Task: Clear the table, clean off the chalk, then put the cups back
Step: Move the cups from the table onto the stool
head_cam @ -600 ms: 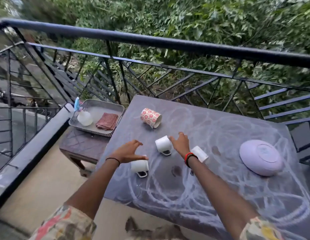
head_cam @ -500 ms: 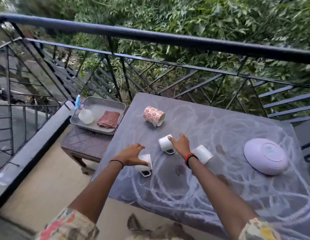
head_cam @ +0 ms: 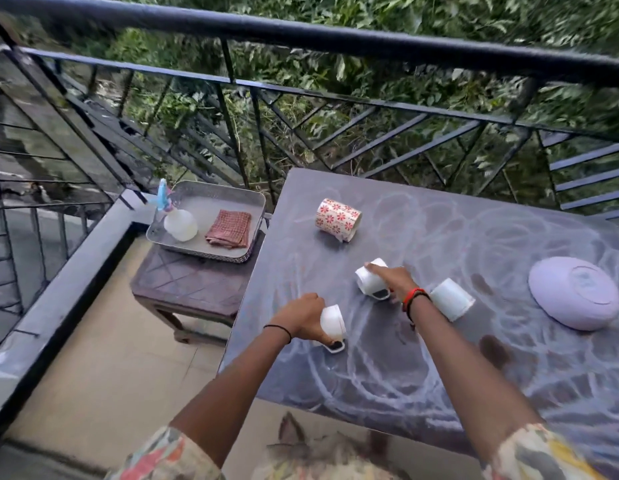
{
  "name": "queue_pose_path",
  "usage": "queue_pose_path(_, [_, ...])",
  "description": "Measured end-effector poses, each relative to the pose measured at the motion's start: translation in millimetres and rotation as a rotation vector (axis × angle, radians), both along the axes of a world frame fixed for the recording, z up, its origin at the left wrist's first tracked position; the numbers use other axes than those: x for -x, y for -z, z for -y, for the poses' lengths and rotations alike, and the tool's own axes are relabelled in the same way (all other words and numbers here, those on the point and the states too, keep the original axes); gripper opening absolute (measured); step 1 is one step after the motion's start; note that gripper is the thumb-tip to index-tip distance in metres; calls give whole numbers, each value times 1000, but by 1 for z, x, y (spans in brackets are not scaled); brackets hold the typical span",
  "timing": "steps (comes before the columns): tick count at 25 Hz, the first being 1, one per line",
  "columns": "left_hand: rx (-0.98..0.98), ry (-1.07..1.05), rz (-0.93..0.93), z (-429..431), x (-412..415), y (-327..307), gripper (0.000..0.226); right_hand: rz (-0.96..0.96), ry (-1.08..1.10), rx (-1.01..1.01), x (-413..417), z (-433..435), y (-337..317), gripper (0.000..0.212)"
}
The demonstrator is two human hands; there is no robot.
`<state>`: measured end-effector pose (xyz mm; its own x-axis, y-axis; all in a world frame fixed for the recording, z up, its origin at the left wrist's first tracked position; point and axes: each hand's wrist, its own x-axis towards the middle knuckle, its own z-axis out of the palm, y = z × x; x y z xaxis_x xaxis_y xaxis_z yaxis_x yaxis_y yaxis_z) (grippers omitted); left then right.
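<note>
A grey table point(head_cam: 439, 393) is covered in white chalk scribbles. My left hand point(head_cam: 302, 317) is closed around a white cup point(head_cam: 332, 322) lying on its side near the table's left edge. My right hand point(head_cam: 394, 280) grips a second white cup point(head_cam: 368, 280), also on its side. A third white cup point(head_cam: 451, 299) lies just right of my right wrist. A red-flowered cup point(head_cam: 337, 220) lies on its side further back. An upturned lilac bowl point(head_cam: 574, 296) rests at the right.
Left of the table stands a low dark stool point(head_cam: 193, 285) carrying a metal tray point(head_cam: 231, 197) with a spray bottle point(head_cam: 178, 221) and a folded red cloth point(head_cam: 229, 228). A black railing point(head_cam: 335, 39) runs behind, with foliage beyond. A low ledge point(head_cam: 58, 289) borders the left.
My left hand has closed around the near white cup, and my right hand has closed on the middle white cup. The camera has moved closer to the table.
</note>
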<state>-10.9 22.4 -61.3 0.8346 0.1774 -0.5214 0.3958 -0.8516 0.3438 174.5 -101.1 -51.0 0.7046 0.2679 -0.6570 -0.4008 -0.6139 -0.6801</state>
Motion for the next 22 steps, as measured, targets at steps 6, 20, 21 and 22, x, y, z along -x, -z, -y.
queue_pose_path(6, [86, -108, 124, -25, 29, 0, 72, -56, -11, -37, 9, 3, -15, 36])
queue_pose_path(20, [189, -632, 318, -158, 122, -15, 77, -156, -200, -218, 54, -98, -23, 69])
queue_pose_path(21, [190, -649, 307, -166, 128, -17, 75, -199, -224, -256, 60, -113, -24, 76])
queue_pose_path(22, [189, -661, 294, -174, 134, -18, 74, -236, -255, -283, 67, -127, -23, 78])
